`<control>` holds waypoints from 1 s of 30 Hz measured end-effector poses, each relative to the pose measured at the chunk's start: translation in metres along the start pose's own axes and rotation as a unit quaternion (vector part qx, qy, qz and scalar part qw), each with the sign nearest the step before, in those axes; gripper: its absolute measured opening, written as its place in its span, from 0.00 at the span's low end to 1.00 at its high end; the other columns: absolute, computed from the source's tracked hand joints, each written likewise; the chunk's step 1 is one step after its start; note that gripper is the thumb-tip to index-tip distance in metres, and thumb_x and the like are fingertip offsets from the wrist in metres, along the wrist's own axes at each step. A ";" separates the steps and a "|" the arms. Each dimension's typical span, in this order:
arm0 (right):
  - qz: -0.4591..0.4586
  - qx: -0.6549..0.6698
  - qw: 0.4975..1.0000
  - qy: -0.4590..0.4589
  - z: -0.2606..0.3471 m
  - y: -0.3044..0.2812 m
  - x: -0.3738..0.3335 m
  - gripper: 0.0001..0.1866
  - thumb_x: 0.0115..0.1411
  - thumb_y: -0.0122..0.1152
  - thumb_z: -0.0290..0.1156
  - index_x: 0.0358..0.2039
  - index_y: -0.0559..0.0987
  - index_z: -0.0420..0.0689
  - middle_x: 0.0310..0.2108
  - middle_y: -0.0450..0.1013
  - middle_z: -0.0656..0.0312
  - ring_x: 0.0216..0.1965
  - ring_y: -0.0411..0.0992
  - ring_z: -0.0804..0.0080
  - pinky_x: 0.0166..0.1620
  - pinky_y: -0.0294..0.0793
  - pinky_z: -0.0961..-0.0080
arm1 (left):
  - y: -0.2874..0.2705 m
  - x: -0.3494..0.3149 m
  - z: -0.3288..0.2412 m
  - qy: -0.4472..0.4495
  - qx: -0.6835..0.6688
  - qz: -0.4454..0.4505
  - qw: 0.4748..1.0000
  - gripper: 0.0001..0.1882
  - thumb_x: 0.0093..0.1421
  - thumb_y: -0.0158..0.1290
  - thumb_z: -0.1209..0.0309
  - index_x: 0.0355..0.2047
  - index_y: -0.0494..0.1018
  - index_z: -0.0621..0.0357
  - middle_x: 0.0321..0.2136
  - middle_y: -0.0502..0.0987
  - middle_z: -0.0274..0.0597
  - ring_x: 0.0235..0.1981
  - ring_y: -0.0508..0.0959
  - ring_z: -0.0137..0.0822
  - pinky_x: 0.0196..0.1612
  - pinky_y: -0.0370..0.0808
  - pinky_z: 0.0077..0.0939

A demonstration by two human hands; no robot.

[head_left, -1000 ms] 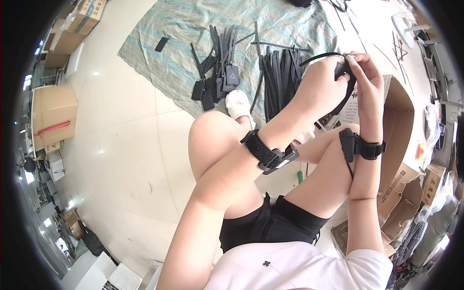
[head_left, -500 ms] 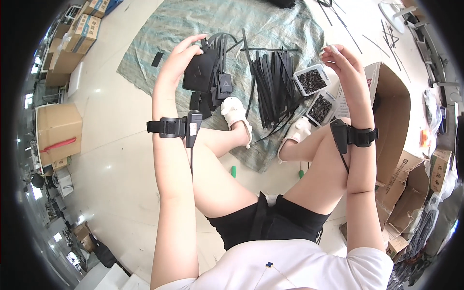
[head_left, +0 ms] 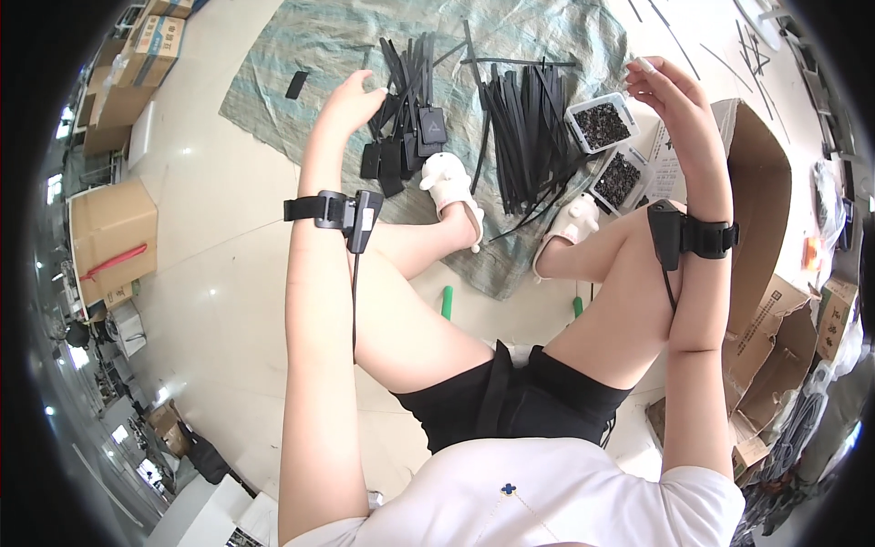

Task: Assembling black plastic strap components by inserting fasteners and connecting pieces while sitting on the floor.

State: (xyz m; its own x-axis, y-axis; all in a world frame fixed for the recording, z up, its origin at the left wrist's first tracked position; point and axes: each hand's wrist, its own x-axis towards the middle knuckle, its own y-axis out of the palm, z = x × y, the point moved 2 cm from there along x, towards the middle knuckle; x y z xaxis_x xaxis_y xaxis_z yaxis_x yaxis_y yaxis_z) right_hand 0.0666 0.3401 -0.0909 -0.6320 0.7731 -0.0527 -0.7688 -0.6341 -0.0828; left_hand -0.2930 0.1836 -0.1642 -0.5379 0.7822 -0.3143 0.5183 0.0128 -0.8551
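My left hand is over the left side of the sheet, thumb and fingertips apart, with nothing visible between them. Just beside it lies a pile of black straps with flat black tags. My right hand is raised at the right, its fingers bent and thumb pressed to fingertips; whatever is in the pinch is too small to make out. Close to that hand is a white tray full of small dark parts, with a second tray of similar parts below it. A bundle of black strips lies between my hands.
A green-grey woven sheet covers the floor under these things. An open cardboard box stands close to my right forearm. My feet in white clogs rest on the sheet. One small black piece lies at far left.
The larger black flat piece at my left hand is out of its fingers, and that hand has opened. My right hand stays pinched, slightly farther right and up. The whole view has shifted a little.
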 end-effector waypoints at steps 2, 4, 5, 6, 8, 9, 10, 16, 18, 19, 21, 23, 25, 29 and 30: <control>-0.002 0.006 1.000 -0.003 -0.003 0.004 0.006 0.13 0.61 0.47 0.35 0.36 0.75 0.39 0.31 0.72 0.65 0.36 0.69 0.82 0.46 0.66 0.83 | 0.030 -0.006 -0.017 0.018 -0.022 0.042 0.999 0.27 0.51 0.50 0.60 0.50 0.65 0.59 0.44 0.72 0.53 0.46 0.72 0.46 0.50 0.67 0.35; 0.021 -0.024 0.999 -0.044 -0.003 0.012 0.011 0.14 0.61 0.48 0.35 0.37 0.75 0.38 0.31 0.72 0.65 0.36 0.69 0.81 0.46 0.66 0.84 | 0.094 -0.006 -0.005 0.007 -0.096 0.069 0.993 0.26 0.50 0.50 0.60 0.48 0.67 0.59 0.42 0.73 0.54 0.45 0.73 0.47 0.49 0.68 0.34; 0.032 -0.031 0.997 -0.055 -0.006 0.013 0.012 0.14 0.61 0.48 0.36 0.37 0.75 0.38 0.31 0.72 0.65 0.36 0.69 0.81 0.45 0.66 0.84 | 0.129 -0.017 -0.006 0.009 -0.026 0.107 0.994 0.25 0.50 0.50 0.60 0.48 0.68 0.59 0.42 0.73 0.53 0.45 0.73 0.48 0.48 0.68 0.34; 0.018 -0.039 0.998 -0.046 -0.007 0.011 0.011 0.14 0.61 0.48 0.35 0.37 0.75 0.38 0.32 0.73 0.64 0.36 0.70 0.81 0.44 0.67 0.84 | 0.159 -0.030 -0.010 0.015 0.043 0.146 0.988 0.25 0.50 0.50 0.60 0.47 0.68 0.58 0.42 0.73 0.53 0.44 0.73 0.49 0.47 0.69 0.34; 0.030 -0.044 0.997 -0.053 -0.014 0.009 0.011 0.13 0.61 0.49 0.35 0.37 0.75 0.38 0.32 0.73 0.64 0.35 0.70 0.81 0.43 0.68 0.84 | 0.203 -0.039 -0.021 -0.019 0.024 0.246 0.969 0.25 0.50 0.50 0.60 0.47 0.68 0.60 0.42 0.73 0.53 0.44 0.73 0.49 0.47 0.69 0.35; 0.034 -0.034 0.997 -0.053 -0.012 0.010 0.009 0.13 0.60 0.49 0.35 0.37 0.75 0.37 0.32 0.73 0.64 0.35 0.69 0.81 0.43 0.68 0.84 | 0.223 -0.041 -0.023 -0.059 0.007 0.333 0.941 0.26 0.49 0.50 0.60 0.47 0.68 0.61 0.42 0.73 0.53 0.43 0.73 0.50 0.46 0.69 0.35; 0.034 -0.032 0.997 -0.054 -0.013 0.007 0.008 0.14 0.60 0.50 0.36 0.37 0.76 0.38 0.30 0.73 0.65 0.34 0.70 0.82 0.43 0.68 0.84 | 0.241 -0.043 -0.024 -0.098 -0.009 0.418 0.903 0.27 0.48 0.50 0.60 0.47 0.68 0.62 0.41 0.74 0.53 0.43 0.73 0.51 0.46 0.69 0.35; -0.022 0.035 0.999 0.035 0.011 0.006 0.006 0.14 0.60 0.52 0.35 0.30 0.74 0.35 0.25 0.71 0.65 0.30 0.69 0.82 0.36 0.69 0.86 | 0.322 -0.010 0.018 0.007 0.062 0.241 0.968 0.28 0.47 0.49 0.67 0.48 0.63 0.69 0.41 0.71 0.64 0.46 0.70 0.54 0.50 0.66 0.38; 0.010 0.103 0.994 0.025 0.010 0.004 0.004 0.14 0.60 0.52 0.35 0.31 0.74 0.34 0.26 0.71 0.65 0.31 0.69 0.82 0.37 0.69 0.86 | 0.337 -0.003 0.020 -0.064 0.044 0.190 0.979 0.27 0.47 0.49 0.69 0.48 0.60 0.68 0.45 0.67 0.66 0.47 0.69 0.57 0.49 0.67 0.40; 0.005 0.104 0.994 0.029 0.010 0.004 0.003 0.14 0.60 0.52 0.35 0.31 0.74 0.34 0.26 0.71 0.65 0.31 0.69 0.82 0.37 0.69 0.86 | 0.343 -0.003 0.023 -0.075 0.026 0.161 0.984 0.29 0.47 0.49 0.70 0.50 0.57 0.68 0.45 0.65 0.66 0.48 0.67 0.58 0.50 0.66 0.41; 0.025 0.095 0.994 0.043 0.009 0.000 0.001 0.14 0.60 0.52 0.35 0.31 0.74 0.34 0.26 0.71 0.64 0.31 0.69 0.82 0.38 0.69 0.85 | 0.358 -0.001 0.020 -0.100 0.039 0.139 0.984 0.27 0.48 0.50 0.68 0.48 0.59 0.68 0.45 0.67 0.64 0.47 0.68 0.56 0.50 0.66 0.40; 0.032 0.107 0.994 0.021 0.006 -0.002 0.001 0.14 0.60 0.51 0.36 0.31 0.74 0.34 0.26 0.71 0.64 0.31 0.69 0.81 0.38 0.69 0.85 | 0.367 0.002 0.031 -0.124 0.010 0.084 0.989 0.24 0.48 0.51 0.67 0.44 0.63 0.65 0.43 0.69 0.60 0.45 0.70 0.54 0.48 0.67 0.40; 0.017 0.089 0.994 0.057 0.004 -0.004 0.002 0.15 0.60 0.51 0.36 0.32 0.74 0.34 0.26 0.71 0.64 0.31 0.69 0.81 0.38 0.69 0.85 | 0.383 -0.001 0.026 -0.110 -0.042 0.099 0.988 0.21 0.47 0.53 0.65 0.39 0.66 0.65 0.37 0.73 0.56 0.42 0.72 0.52 0.45 0.68 0.40; 0.033 0.104 0.994 0.023 0.018 -0.003 0.001 0.14 0.60 0.51 0.35 0.32 0.74 0.34 0.26 0.71 0.64 0.31 0.69 0.81 0.38 0.69 0.85 | 0.396 0.014 0.050 -0.114 -0.029 0.164 0.979 0.16 0.46 0.55 0.62 0.24 0.73 0.67 0.22 0.75 0.52 0.28 0.76 0.47 0.34 0.71 0.35; 0.037 0.121 0.992 0.021 0.009 -0.001 0.004 0.14 0.60 0.51 0.35 0.33 0.74 0.34 0.26 0.71 0.64 0.31 0.69 0.81 0.38 0.69 0.85 | 0.400 0.012 0.052 -0.110 -0.035 0.182 0.976 0.17 0.46 0.56 0.61 0.15 0.73 0.66 0.13 0.74 0.48 0.19 0.77 0.44 0.27 0.71 0.32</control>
State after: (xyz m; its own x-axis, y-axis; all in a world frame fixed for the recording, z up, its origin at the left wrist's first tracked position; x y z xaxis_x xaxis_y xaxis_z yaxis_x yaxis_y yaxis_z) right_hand 0.0642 0.3441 -0.0825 -0.6875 0.7204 -0.0914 -0.7240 -0.6702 0.1635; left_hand -0.1266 0.1658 -0.5312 -0.4363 0.5895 -0.6798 0.7414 -0.1926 -0.6429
